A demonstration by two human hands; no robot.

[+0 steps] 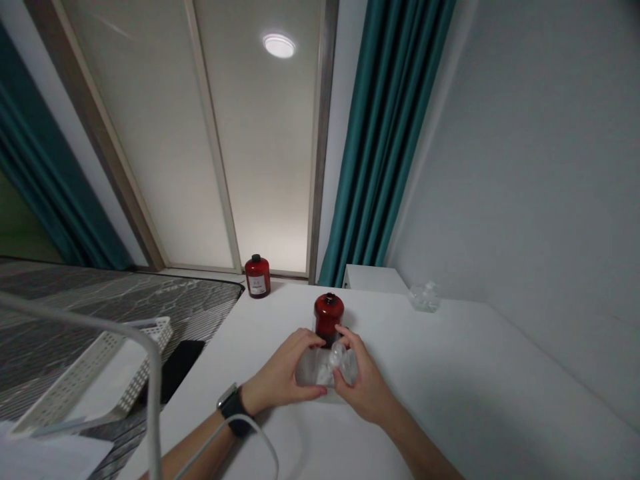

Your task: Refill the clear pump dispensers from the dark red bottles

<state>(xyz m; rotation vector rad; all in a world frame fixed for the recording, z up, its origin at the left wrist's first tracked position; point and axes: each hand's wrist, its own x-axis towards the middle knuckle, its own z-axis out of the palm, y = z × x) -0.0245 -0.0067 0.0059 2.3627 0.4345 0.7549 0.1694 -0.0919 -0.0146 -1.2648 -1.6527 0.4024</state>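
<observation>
A clear, see-through bottle stands on the white table between my hands. My left hand is curved round its left side, thumb at the near side and fingers at the far side. My right hand grips the clear round stopper at the bottle's top between thumb and fingers. Whether the stopper is seated in the neck I cannot tell. Just behind my hands is a dark red bottle with a narrow dark neck; its lower part is partly hidden by my fingers.
Another red bottle with a black cap and pale label stands at the table's back left. A second clear bottle is at the back right, near a white box. Left of the table sits a white perforated basket; a white cable crosses the foreground.
</observation>
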